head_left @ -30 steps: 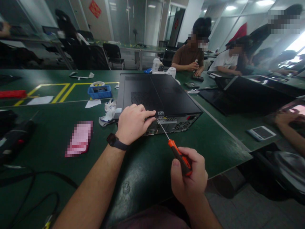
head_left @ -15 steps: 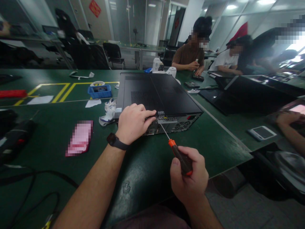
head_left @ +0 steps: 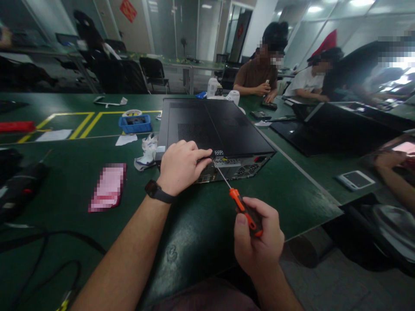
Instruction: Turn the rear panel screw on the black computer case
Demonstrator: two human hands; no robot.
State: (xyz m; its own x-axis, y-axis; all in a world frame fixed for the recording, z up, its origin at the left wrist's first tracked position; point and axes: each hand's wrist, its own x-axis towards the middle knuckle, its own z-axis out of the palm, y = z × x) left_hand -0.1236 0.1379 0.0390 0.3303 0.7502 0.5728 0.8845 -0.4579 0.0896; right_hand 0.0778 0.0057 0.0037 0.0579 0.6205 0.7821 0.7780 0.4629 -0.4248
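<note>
A black desktop computer case (head_left: 201, 119) lies flat on the green table, its rear panel with ports and a fan grille facing me. My left hand (head_left: 183, 166) rests at the case's near top edge. Its thumb and index finger are pinched together by the screwdriver tip; what is between them, if anything, is hidden. My right hand (head_left: 262, 237) is closed around the orange and black handle of a screwdriver (head_left: 241, 203). The thin shaft points up and left to the rear edge, at my left fingertips.
Left of the case are a white glove (head_left: 146, 153), a blue bin (head_left: 135, 124) with a tape roll, and a pink-red item (head_left: 108, 188). A power drill (head_left: 22, 185) and cables lie at far left. Co-workers sit across and to the right, near black panels (head_left: 324, 129).
The screwdriver handle has turned about its axis, showing more orange, and my right thumb has shifted slightly. My left hand and the case hold their places.
</note>
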